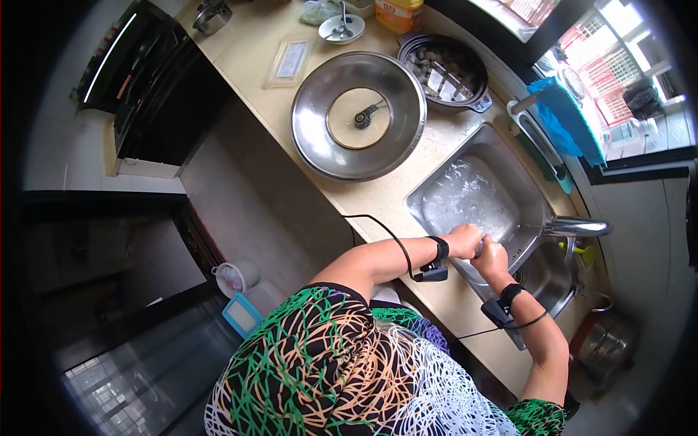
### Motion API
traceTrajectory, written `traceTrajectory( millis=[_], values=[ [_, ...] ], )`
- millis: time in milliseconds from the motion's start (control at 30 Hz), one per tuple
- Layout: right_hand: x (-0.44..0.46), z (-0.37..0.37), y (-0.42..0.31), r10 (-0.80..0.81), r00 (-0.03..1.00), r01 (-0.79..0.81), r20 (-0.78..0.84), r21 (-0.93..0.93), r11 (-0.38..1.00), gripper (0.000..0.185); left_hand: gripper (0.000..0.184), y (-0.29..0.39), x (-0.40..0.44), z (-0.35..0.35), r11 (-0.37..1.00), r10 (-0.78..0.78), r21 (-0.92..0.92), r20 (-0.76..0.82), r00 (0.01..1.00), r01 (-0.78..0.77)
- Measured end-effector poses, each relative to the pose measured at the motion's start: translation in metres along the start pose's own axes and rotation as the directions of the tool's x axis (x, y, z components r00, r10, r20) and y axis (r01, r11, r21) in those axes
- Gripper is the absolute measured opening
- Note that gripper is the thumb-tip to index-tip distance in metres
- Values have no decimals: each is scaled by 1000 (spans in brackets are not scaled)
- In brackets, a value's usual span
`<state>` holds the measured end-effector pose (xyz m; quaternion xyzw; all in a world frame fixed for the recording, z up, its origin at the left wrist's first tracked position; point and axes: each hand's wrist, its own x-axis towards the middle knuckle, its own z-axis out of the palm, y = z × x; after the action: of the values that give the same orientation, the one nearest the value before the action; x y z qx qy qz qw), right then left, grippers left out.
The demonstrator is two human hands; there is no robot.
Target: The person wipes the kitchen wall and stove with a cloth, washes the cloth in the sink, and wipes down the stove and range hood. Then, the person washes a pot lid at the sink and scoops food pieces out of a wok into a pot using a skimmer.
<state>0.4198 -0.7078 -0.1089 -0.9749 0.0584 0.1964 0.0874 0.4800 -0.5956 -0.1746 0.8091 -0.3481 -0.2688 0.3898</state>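
Both hands are together over the near edge of the sink basin point(472, 182), which has water and a clear, shiny sheet or bowl shape in it. My left hand point(464, 240) is closed, its fingers wrapped round something. Right beside it, my right hand point(491, 258) is closed too. A small dark, purplish bit point(479, 248) shows between the two fists; what it belongs to is too small to make out. Each wrist wears a black strap with a cabled device.
A large steel bowl point(305, 116) stands on the counter left of the sink. Behind it are a dark pot point(486, 98) with lumpy contents, a white bowl point(342, 29) and a plastic container point(291, 62). The faucet point(578, 227) juts over the sink's right side.
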Motion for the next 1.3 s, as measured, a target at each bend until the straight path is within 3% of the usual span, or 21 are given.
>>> traceTrajectory(
  millis=[133, 167, 400, 500, 733, 767, 867, 933, 967, 1000, 1067, 1133, 1167, 1267, 1300],
  values=[
    [-7, 5, 20, -123, 992, 120, -10, -136, 983, 31, 17, 5, 3, 23, 988, -99, -115, 59, 993, 105],
    [-16, 3, 28, -170, 985, 165, -26, -139, 976, 28, 18, 13, 1, 26, 975, -133, -161, 138, 982, 155],
    [-40, 7, 47, -276, 959, 262, -65, -173, 950, 25, 24, 22, 1, 55, 931, -236, -212, 266, 935, 296],
    [-50, 7, 55, -295, 953, 279, -71, -180, 943, 25, 15, 37, -9, 55, 806, -315, -375, 383, 868, 458],
    [-80, 6, 60, -257, 950, 225, -178, -181, 957, 36, 14, 55, -23, 53, 665, -195, -522, 570, 798, 535],
    [-84, 4, 59, -245, 952, 216, -181, -165, 962, 57, 19, 55, -26, 51, 655, -188, -544, 556, 810, 525],
    [-97, -1, 42, -194, 950, 175, -244, -97, 980, 70, 38, 50, -44, 33, 643, -170, -610, 476, 863, 463],
    [-94, 0, 32, -101, 995, 100, -2, 161, 982, 88, 51, 44, -63, 11, 655, -166, -654, 364, 916, 379],
    [-94, 0, 25, -165, 986, 156, 4, 306, 939, 94, 57, 32, -70, 3, 655, -176, -670, 314, 933, 349],
    [-84, 14, 22, -171, 981, 115, 91, 433, 894, 96, 55, 19, -78, -4, 570, -245, -738, 266, 932, 360],
    [-79, 22, -2, -329, 904, -84, 271, 870, 486, 88, 51, -4, -102, -23, 517, -158, -840, 97, 983, 167],
    [-73, 37, -34, -381, 862, -272, 335, 939, 210, 46, 57, 6, -145, -61, 581, -206, -813, -117, 972, 25],
    [-74, 34, -57, -379, 849, -334, 369, 930, 156, 33, 60, 1, -163, -74, 554, -218, -832, -190, 957, -39],
    [-60, 54, -120, -437, 844, -291, 312, 950, 116, 27, 66, -29, -215, -109, 456, -241, -874, -303, 922, -168],
    [-56, 59, -145, -461, 843, -263, 278, 960, 99, 26, 66, -45, -235, -122, 507, -247, -851, -295, 923, -137]
  ],
)
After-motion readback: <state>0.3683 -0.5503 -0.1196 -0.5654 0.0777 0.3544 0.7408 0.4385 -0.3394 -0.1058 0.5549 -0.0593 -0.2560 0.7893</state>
